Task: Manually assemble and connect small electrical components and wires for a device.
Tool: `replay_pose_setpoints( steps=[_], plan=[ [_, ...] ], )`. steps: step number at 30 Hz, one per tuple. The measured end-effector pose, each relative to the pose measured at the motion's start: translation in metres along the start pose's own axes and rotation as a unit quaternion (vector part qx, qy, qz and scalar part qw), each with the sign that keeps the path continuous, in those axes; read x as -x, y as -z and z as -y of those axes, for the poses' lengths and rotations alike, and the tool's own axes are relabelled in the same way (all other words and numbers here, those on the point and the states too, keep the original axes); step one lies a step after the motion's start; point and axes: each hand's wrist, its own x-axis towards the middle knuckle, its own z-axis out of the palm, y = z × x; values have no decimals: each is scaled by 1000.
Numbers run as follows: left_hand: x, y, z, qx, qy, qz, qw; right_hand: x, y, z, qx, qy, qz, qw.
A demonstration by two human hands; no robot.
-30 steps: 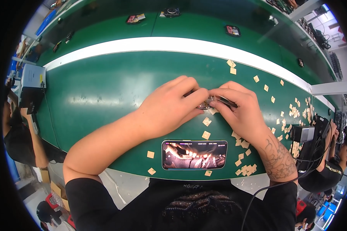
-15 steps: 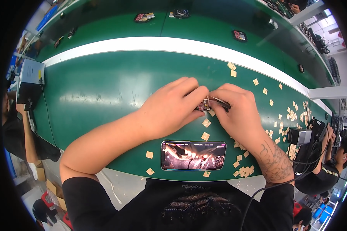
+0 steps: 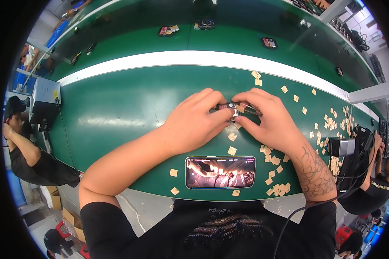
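Note:
My left hand is closed around a small black-cased electronic device with red and silver parts inside. Thumb and fingers press it from the left side. From the right, my right hand touches the same device with its fingertips. Tweezers, thin and metallic, lie under that hand's fingers and slant toward its palm. A small tan square rests on the green table just below the device. Much of the device is covered by my fingers.
A lit phone lies near the table's front edge. Many tan squares are strewn to the right, beside a grey box with cables. Past a white rail, similar devices sit on a green surface. Co-workers sit at both sides.
The device now shows more of its silver face between my hands. My right fingers have spread slightly and the tweezers sit farther back in that hand. The whole view has shifted a little.

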Motion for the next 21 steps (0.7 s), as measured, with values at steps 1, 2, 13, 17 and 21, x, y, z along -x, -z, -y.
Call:
replay_pose_setpoints(
  steps=[1,2,13,17,21],
  plan=[
    [0,0,2,-4,-1,0,1000,0,1,1,-5,-23,18,1000],
    [0,-1,1,5,-1,2,1000,2,1,0,-8,-23,16,1000],
    [-2,2,-1,62,-2,48,997,5,6,-2,111,63,30,991],
    [-3,2,0,76,-5,53,996,10,5,5,169,71,33,983],
    [-1,1,-1,70,7,56,996,9,4,5,199,76,52,976]
  ],
)
